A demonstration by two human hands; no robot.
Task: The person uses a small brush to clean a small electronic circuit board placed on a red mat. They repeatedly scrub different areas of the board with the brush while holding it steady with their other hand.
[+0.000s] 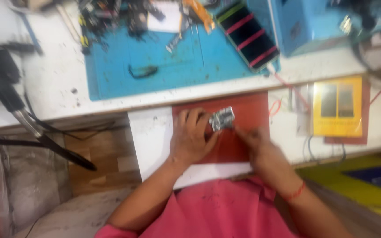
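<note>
Both hands, left hand (192, 139) & right hand (254, 143), fingers pinching silver packet (222, 118) over red mat (243, 110), yellow box (337, 107) nr right

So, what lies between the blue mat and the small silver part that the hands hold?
In the head view, a strip of white bench top and the far edge of the red mat separate the blue mat from the silver part.

Small silvery metal piece (222, 119), looks like shielded circuit module, roughly rectangular, shiny and blotchy grey. Blurry shot, so fine detail lost. Sits over dark red mat (243, 112) near mat's upper left part, tilted a bit, right end higher. Left hand (193, 139) pinches its left edge with fingertips, right hand (254, 141) touches just below its right end. Can't tell if lifted or resting flat.
</note>
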